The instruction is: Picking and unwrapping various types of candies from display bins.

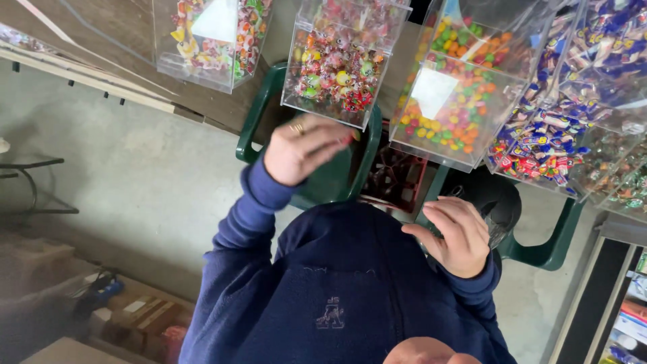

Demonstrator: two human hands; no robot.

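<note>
Green plastic chair (pixel 306 182) under clear candy bins. Middle bin (pixel 340 64), wrapped sweets, tilts mouth-down toward person, long axis upright. Left hand (pixel 303 149) at bin's lower lip, fingers pinched; held sweet not discernible. Right hand (pixel 455 236) open, empty. Best: steady wrist, pinch single wrapper at lip.
</note>
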